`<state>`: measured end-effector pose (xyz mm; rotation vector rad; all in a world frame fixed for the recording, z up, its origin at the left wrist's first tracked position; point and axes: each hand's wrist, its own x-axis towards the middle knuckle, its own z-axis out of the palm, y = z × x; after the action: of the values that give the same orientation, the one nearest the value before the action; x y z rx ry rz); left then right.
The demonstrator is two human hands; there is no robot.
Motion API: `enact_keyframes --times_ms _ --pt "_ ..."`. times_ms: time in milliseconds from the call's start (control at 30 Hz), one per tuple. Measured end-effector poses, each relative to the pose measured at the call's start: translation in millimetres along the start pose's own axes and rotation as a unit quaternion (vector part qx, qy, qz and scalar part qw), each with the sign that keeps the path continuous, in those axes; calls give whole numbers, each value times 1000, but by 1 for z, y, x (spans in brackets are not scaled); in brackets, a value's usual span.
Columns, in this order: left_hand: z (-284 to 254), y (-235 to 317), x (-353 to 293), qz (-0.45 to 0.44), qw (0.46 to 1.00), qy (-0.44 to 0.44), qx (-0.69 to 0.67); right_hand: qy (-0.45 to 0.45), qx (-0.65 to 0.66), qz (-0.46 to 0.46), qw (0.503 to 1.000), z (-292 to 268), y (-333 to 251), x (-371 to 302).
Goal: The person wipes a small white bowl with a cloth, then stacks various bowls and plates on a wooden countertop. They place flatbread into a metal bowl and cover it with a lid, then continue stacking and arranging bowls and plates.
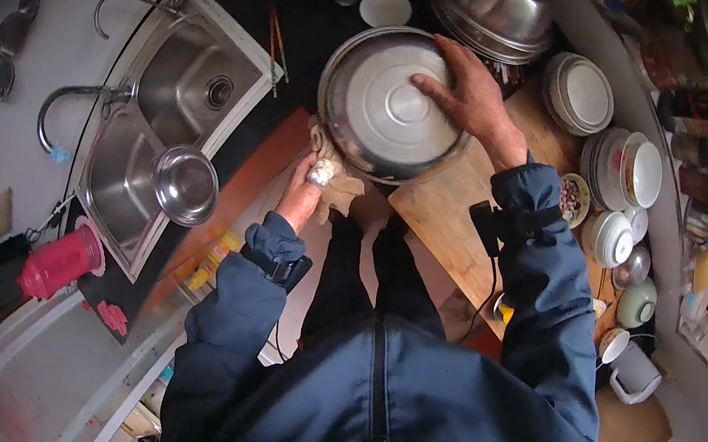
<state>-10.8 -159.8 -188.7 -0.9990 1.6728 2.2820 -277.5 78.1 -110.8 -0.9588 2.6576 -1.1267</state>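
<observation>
A round, dull silver metal basin [374, 122] is held over the front edge of the counter. My right hand [475, 101] grips it at the far right, thumb stretched over its face and fingers at the rim. At the basin's lower left edge, my left hand [298, 195] is closed on a beige cloth [341, 196], which is pressed to the rim and hangs down beneath. The left fingertips are partly hidden by cloth and basin. Just beyond the basin stands a small white dish [386, 9].
To the left is a double steel sink [202, 72] with a steel bowl [185, 185] on its edge. Chopsticks [275, 51] lie beside it. A wooden board [440, 202], stacked plates [579, 95], white bowls [609, 238] and large metal basins [494, 7] crowd the right and back.
</observation>
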Motion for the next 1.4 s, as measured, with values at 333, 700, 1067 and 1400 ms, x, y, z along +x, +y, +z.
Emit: enact_keyframes --times_ms 333,700,1067,1400 --pt "-33 11 -45 -64 984 -153 -56 53 -80 14 995 -3 -6 1" --pt "-126 -51 -138 -131 988 -64 -39 -282 245 17 927 113 -158 -58" --pt "-191 -77 -200 -145 986 19 -79 -309 414 225 826 357 -229 -41" --pt "-208 -68 -197 -122 987 6 -104 -238 284 65 926 324 -265 21"
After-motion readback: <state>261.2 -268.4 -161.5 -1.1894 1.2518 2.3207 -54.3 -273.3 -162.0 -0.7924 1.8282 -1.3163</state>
